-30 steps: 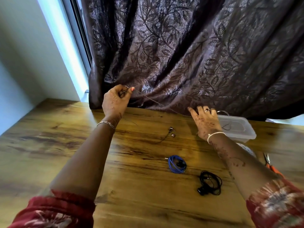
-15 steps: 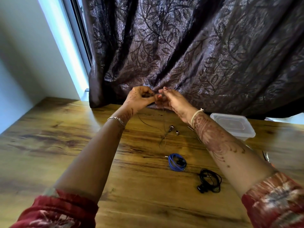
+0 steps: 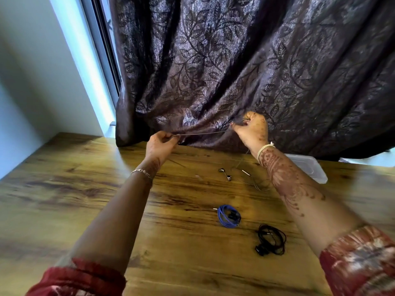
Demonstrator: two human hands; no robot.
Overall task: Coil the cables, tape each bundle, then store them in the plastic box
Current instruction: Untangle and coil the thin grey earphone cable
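Both hands are raised over the far side of the table [image 3: 85, 189], in front of the curtain [image 3: 213, 60]. The left hand [image 3: 162, 144] pinches a thin grey cable [image 3: 203, 133], and the right hand [image 3: 252, 129] grips its gathered end, so the cable runs taut between them. Its earbuds [image 3: 228, 178] lie on the table below. Nearer lie a blue coil [image 3: 228, 213] and, right of it, a black coil [image 3: 270, 239]. The box [image 3: 314, 169] sits far right, partly behind the right forearm.

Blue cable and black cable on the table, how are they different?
The blue coiled cable is wound into a tight, small ring; the black coiled cable sprawls in looser, wider loops. The blue one shows a silver plug sticking out at its left; the black one has a chunky black piece at its lower left. Both lie on the wooden table.
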